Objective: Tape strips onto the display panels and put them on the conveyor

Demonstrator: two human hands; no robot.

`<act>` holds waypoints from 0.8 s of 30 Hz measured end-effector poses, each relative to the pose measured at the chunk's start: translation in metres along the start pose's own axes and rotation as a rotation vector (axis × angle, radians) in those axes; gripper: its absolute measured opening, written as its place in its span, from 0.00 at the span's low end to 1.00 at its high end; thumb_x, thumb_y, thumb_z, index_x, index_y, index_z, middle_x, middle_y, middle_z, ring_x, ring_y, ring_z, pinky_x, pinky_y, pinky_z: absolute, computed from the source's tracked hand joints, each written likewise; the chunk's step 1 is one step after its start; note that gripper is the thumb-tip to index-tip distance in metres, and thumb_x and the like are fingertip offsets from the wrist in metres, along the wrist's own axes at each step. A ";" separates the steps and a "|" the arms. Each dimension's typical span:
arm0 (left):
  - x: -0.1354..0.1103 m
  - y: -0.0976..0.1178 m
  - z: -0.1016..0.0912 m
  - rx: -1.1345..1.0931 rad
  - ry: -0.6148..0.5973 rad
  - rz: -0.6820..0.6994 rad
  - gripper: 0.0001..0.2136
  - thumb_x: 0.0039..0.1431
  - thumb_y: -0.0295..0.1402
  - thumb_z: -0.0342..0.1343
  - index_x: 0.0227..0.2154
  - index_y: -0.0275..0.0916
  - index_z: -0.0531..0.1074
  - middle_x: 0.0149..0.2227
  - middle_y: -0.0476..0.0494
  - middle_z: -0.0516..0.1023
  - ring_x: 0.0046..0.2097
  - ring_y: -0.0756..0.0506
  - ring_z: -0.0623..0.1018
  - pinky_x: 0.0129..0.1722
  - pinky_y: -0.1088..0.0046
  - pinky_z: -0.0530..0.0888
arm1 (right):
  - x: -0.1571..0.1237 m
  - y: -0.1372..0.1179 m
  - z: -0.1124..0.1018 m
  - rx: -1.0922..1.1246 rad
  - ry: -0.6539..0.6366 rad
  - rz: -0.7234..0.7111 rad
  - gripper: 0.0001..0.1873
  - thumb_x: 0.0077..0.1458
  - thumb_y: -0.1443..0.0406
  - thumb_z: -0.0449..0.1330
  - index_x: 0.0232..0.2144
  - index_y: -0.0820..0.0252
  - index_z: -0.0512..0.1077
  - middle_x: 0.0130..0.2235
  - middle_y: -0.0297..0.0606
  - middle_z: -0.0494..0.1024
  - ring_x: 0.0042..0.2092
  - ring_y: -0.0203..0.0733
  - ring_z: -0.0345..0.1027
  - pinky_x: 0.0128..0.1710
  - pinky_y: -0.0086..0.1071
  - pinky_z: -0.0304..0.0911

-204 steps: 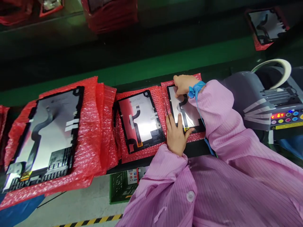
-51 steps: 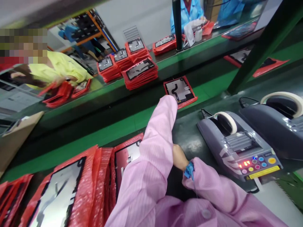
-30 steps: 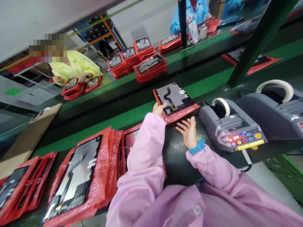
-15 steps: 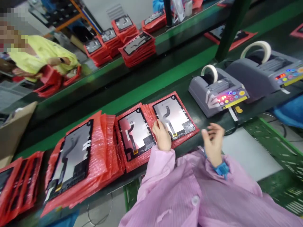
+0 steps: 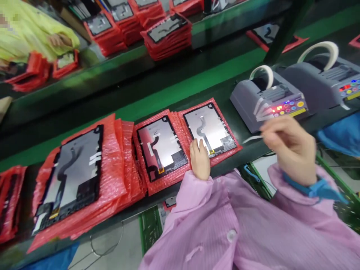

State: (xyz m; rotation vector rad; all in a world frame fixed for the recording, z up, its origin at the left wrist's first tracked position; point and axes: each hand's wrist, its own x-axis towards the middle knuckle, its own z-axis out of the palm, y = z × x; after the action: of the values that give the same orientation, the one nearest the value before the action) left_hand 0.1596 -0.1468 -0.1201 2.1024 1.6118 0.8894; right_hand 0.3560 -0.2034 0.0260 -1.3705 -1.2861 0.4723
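My left hand (image 5: pixel 200 159) lies on the lower left edge of a display panel (image 5: pixel 212 131) with a grey ribbon cable, its fingers stretched out and slightly apart. That panel rests on red bubble wrap (image 5: pixel 216 160). Right of it, my right hand (image 5: pixel 294 148) is raised in front of a grey tape dispenser (image 5: pixel 267 101), thumb and forefinger pinched together. A short white strip of tape (image 5: pixel 252 138) sticks out leftward from those fingertips. A second display panel (image 5: pixel 163 148) sits to the left of my left hand, also on red bubble wrap.
A larger stack of wrapped panels (image 5: pixel 75 168) stands at the left. Another tape dispenser (image 5: pixel 323 78) is at the right. Across the bench, a person in a yellow sleeve (image 5: pixel 36 28) works near more red stacks (image 5: pixel 168 35). A blue bag (image 5: pixel 341 137) hangs at the right edge.
My right hand has risen up and right to the dispenser's front and now pinches the tape strip that hung there. My left hand stays on the panel; the view has shifted.
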 end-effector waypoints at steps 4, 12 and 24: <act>-0.002 0.002 0.000 0.033 0.014 0.009 0.17 0.70 0.27 0.42 0.55 0.30 0.69 0.60 0.25 0.68 0.66 0.35 0.64 0.65 0.49 0.64 | 0.093 -0.007 0.058 -0.281 -0.997 -0.021 0.08 0.53 0.66 0.66 0.24 0.60 0.72 0.27 0.30 0.71 0.29 0.31 0.61 0.32 0.28 0.57; -0.001 0.002 -0.001 0.101 0.066 0.033 0.13 0.70 0.27 0.45 0.50 0.29 0.70 0.57 0.28 0.72 0.63 0.38 0.69 0.64 0.54 0.69 | 0.164 0.035 0.189 -0.839 -1.643 -0.034 0.08 0.51 0.79 0.62 0.25 0.65 0.77 0.23 0.28 0.72 0.26 0.31 0.60 0.30 0.28 0.51; 0.002 0.007 -0.009 0.236 -0.043 0.043 0.20 0.67 0.22 0.44 0.60 0.29 0.65 0.59 0.28 0.70 0.63 0.37 0.68 0.64 0.54 0.69 | 0.161 0.054 0.208 -0.829 -1.644 -0.103 0.13 0.44 0.83 0.62 0.20 0.64 0.76 0.17 0.23 0.68 0.22 0.28 0.58 0.26 0.27 0.49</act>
State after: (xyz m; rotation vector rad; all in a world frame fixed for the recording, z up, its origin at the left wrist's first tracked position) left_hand 0.1592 -0.1476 -0.1087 2.3038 1.7293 0.6903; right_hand 0.2527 0.0405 -0.0174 -1.4565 -3.1200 1.1803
